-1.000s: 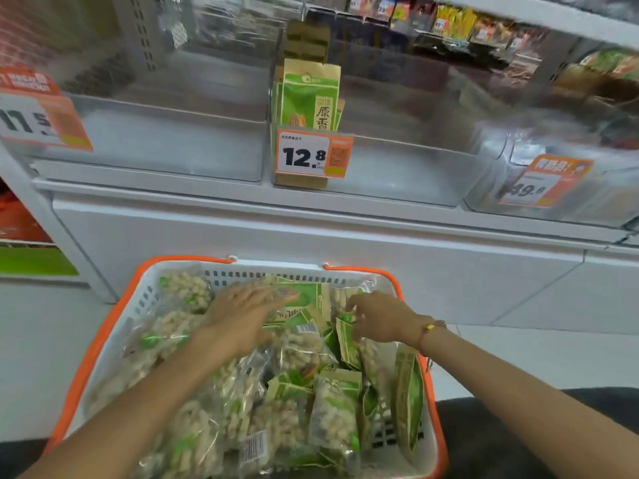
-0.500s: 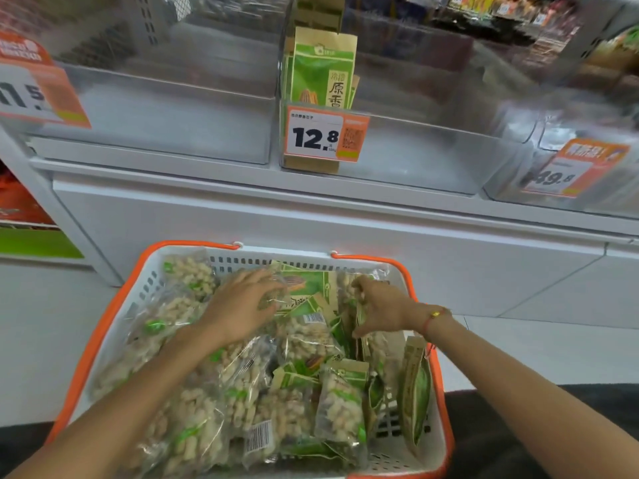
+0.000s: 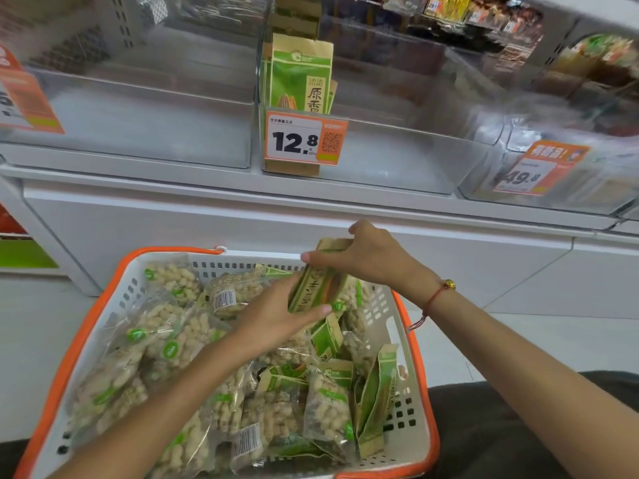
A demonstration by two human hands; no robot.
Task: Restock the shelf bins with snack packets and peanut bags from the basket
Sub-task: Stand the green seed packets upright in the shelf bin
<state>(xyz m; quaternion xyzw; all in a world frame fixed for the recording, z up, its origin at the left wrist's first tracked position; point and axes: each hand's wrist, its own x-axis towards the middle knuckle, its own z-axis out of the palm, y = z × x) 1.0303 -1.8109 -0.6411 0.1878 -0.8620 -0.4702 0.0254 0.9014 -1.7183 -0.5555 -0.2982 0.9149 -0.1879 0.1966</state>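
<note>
A white basket with an orange rim [image 3: 103, 305] sits low in front of me, full of clear peanut bags [image 3: 166, 344] and green-and-tan snack packets [image 3: 375, 392]. Above its far end both hands hold a small stack of green snack packets [image 3: 320, 283]. My left hand [image 3: 276, 312] grips the stack's lower end. My right hand [image 3: 366, 257] pinches its upper end. On the shelf above, a clear bin [image 3: 390, 157] holds a few matching green packets [image 3: 301, 81] behind a 12.8 price tag [image 3: 304, 138].
An empty clear bin [image 3: 138, 133] stands to the left of the 12.8 bin, and another clear bin with a 49.8 tag [image 3: 529, 171] to its right. A white cabinet front [image 3: 242, 219] runs below the shelf. Upper shelves hold other goods.
Both hands were down among the goods in the basket. They have now lifted a stack of green snack packets out, above the basket's far end.
</note>
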